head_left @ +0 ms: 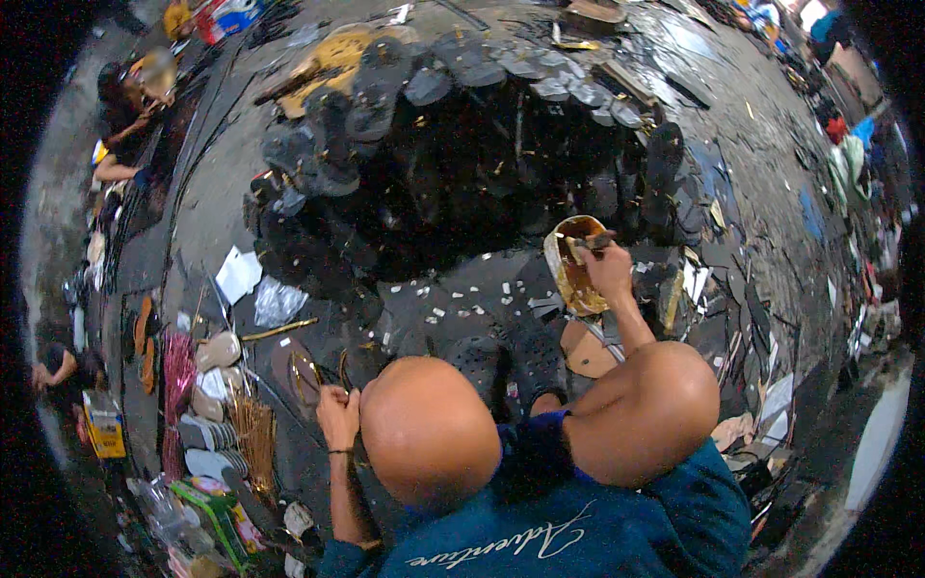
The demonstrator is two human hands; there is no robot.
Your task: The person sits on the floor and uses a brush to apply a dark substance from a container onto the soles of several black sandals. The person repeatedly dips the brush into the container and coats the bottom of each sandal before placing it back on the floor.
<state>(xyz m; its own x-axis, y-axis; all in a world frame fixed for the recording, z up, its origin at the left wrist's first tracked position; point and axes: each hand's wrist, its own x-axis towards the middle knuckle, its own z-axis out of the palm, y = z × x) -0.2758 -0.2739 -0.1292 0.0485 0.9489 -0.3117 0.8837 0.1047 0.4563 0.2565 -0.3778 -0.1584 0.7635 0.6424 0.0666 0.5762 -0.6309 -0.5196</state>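
Head view, and the right hand (605,267) has its grip closed around a dark tool (602,240), apparently a brush, at the upper part of an oval tub (553,258) smeared with yellowish stuff! That tub sits on the floor (453,332), ahead and to the right. Over on the left, the left hand (337,420) bunches its fingers at the lower edge of a brown sole (287,362) with gold-coloured trim; whether they truly pinch it, I can't tell. The tool should be light and stiff, best taken high on its handle, since its end may be sticky. The sole looks thin, light and bendy, likely unbreakable; hold it by the edge, clear of any tacky face.
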